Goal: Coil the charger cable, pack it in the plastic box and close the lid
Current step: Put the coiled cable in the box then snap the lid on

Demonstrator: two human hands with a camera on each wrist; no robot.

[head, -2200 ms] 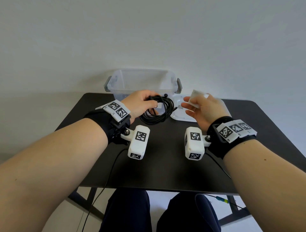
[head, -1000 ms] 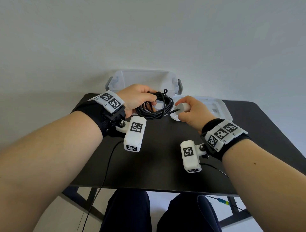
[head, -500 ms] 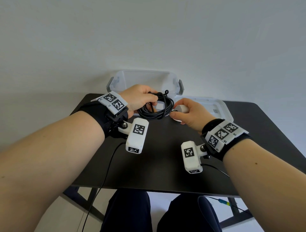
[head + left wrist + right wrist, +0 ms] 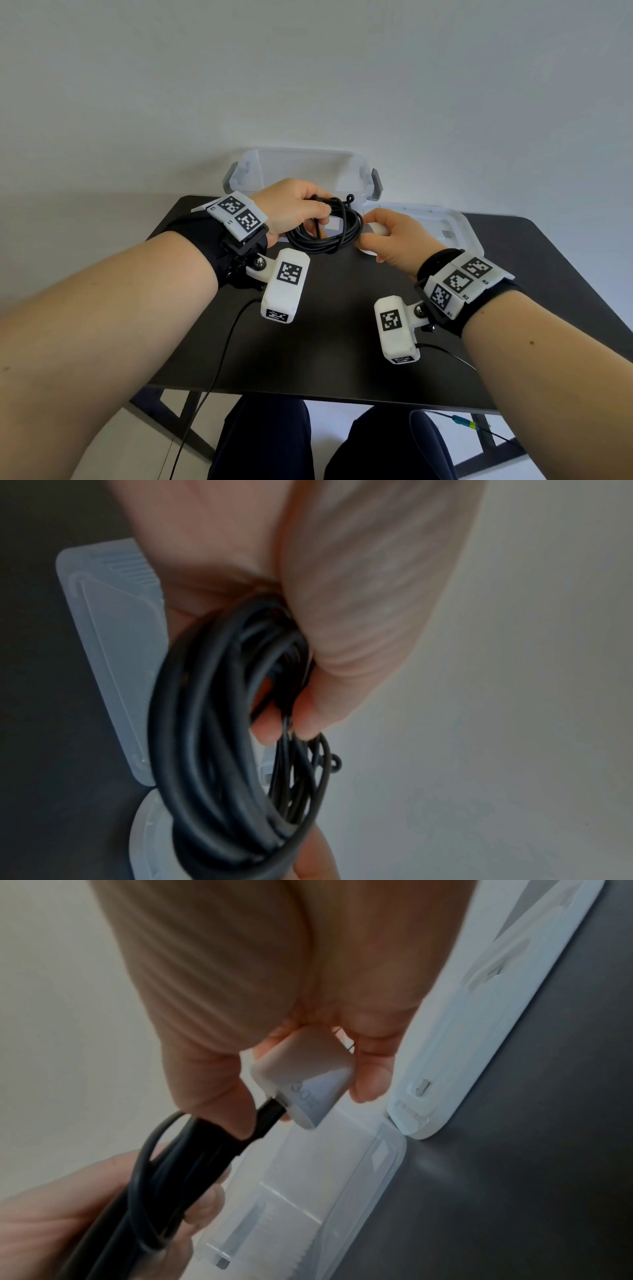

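Charger cable [image 4: 325, 226], coiled into a black bundle, is hanging above the dark table [image 4: 335, 329], in front of the clear plastic box [image 4: 301, 171]; the lid [image 4: 442, 222] is lying flat just right of it. I am gripping the coil in my left hand [image 4: 291, 209], fingers [image 4: 342, 642] curled round the loops. My right hand [image 4: 394, 240] is pinching the white charger plug [image 4: 301, 1080] between thumb and fingertips, right beside the coil.
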